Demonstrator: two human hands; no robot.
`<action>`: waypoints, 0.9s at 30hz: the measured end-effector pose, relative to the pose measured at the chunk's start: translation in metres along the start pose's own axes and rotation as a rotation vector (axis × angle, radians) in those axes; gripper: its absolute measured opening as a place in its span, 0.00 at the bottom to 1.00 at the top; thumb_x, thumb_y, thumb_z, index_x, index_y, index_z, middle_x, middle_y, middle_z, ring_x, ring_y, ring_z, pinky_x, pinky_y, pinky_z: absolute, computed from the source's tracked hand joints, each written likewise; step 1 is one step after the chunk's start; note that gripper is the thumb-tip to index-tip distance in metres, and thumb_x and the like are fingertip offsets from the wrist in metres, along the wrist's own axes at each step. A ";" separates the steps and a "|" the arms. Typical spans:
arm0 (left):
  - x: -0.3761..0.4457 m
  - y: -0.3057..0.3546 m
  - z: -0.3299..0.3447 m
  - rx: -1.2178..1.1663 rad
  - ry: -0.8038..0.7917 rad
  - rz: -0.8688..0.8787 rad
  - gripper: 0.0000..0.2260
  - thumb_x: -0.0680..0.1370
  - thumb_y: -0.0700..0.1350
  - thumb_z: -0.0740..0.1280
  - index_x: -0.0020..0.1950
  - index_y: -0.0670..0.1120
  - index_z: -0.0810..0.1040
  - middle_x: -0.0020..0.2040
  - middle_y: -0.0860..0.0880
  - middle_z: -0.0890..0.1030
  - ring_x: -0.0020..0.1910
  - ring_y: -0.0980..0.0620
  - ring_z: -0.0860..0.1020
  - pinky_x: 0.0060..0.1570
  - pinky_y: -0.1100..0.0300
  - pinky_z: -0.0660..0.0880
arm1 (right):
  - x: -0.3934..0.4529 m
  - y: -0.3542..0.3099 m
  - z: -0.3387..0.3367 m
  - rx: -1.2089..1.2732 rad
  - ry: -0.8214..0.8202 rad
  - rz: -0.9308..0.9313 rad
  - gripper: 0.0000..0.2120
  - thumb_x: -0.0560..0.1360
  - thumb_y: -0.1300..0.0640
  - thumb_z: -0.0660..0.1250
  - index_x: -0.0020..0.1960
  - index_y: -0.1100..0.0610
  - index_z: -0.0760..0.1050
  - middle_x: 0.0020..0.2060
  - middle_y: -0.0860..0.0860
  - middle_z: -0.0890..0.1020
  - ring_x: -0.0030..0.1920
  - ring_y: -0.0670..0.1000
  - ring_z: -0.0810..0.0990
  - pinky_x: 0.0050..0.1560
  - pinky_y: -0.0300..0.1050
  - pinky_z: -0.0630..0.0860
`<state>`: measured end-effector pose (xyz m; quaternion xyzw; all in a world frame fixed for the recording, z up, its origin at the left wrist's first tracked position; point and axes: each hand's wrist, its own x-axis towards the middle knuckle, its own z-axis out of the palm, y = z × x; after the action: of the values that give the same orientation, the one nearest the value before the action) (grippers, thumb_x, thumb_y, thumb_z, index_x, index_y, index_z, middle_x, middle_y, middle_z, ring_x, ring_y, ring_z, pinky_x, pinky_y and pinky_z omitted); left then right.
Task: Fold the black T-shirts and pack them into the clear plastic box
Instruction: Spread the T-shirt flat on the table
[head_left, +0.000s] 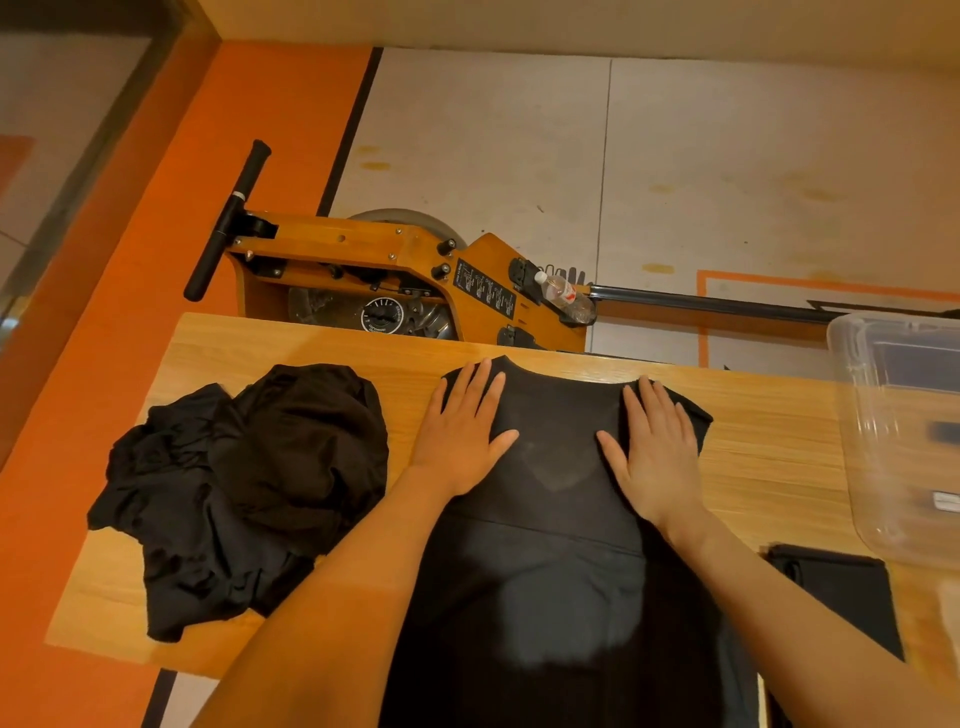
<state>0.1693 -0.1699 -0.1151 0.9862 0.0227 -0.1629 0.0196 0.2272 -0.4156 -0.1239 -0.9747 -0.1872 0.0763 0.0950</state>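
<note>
Both hands, the left hand (464, 426) and right hand (655, 447), are lying flat with fingers straight on a shirt (556, 519), with a heap of shirts (244, 493) lying left of them and a box (883, 441) sitting to their right on the desk (769, 452).

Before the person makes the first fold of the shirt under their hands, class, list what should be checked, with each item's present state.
1. T-shirt spread flat on the table: ok.
2. Left hand and right hand pressing it flat, fingers straight: ok.
3. Far sleeve edge lying smooth: not ok, it bunches beside the right hand.
4. Heap of unfolded shirts clear of the spread shirt: ok.
5. Clear plastic box within reach at right: ok.
6. Box has room left: cannot tell.
</note>
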 end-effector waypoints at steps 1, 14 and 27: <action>0.000 0.001 -0.001 -0.008 -0.006 -0.011 0.33 0.80 0.64 0.46 0.79 0.49 0.39 0.79 0.47 0.39 0.78 0.48 0.38 0.75 0.48 0.42 | 0.001 0.002 -0.002 0.012 0.004 0.011 0.35 0.79 0.37 0.47 0.77 0.59 0.61 0.78 0.57 0.59 0.78 0.57 0.54 0.75 0.55 0.51; 0.004 0.017 0.002 0.016 0.014 0.009 0.34 0.78 0.65 0.42 0.79 0.50 0.40 0.79 0.47 0.37 0.78 0.47 0.37 0.75 0.47 0.41 | -0.018 0.034 0.000 -0.068 -0.005 0.003 0.37 0.78 0.34 0.46 0.78 0.56 0.57 0.78 0.57 0.57 0.78 0.58 0.53 0.75 0.56 0.48; -0.004 0.010 -0.019 -0.044 0.048 0.049 0.31 0.81 0.62 0.48 0.79 0.52 0.43 0.79 0.47 0.40 0.78 0.47 0.39 0.75 0.48 0.40 | -0.033 0.014 -0.013 -0.007 -0.001 0.011 0.37 0.77 0.31 0.47 0.78 0.53 0.60 0.78 0.58 0.58 0.78 0.59 0.52 0.75 0.57 0.47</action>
<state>0.1718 -0.1790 -0.0957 0.9894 0.0027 -0.1380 0.0449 0.2042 -0.4431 -0.1106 -0.9761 -0.1820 0.0766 0.0911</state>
